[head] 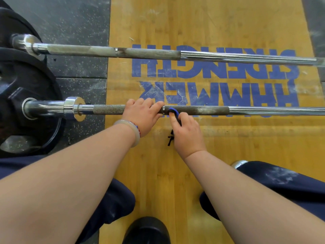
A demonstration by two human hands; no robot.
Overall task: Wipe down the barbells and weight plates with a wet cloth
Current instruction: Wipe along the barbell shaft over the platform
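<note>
Two steel barbells lie side by side across a yellow wooden platform [228,147] printed with worn blue block letters, their left ends over speckled black rubber flooring [79,88]. The near barbell [202,110] has a dark knurled grip section dusted with pale chalk, smooth polished chrome to the right, and a shiny collar and sleeve on the left running into a black weight plate [26,110] with rounded cut-outs. The far barbell [149,54] shows a duller grey, chalk-caked knurl and a bright ribbed-looking shaft further right. The left hand [143,115], with a pale translucent bangle [131,130] at the wrist, is wrapped over the near bar's knurling, fingers curled on it. Just beside it, the right hand [186,132] is closed on a small dark cloth [174,114] with a blue edge, pressing it to the same bar; a black cord dangles below the hand. Dark trouser legs and a black shoe [146,229] fill the lower view
</note>
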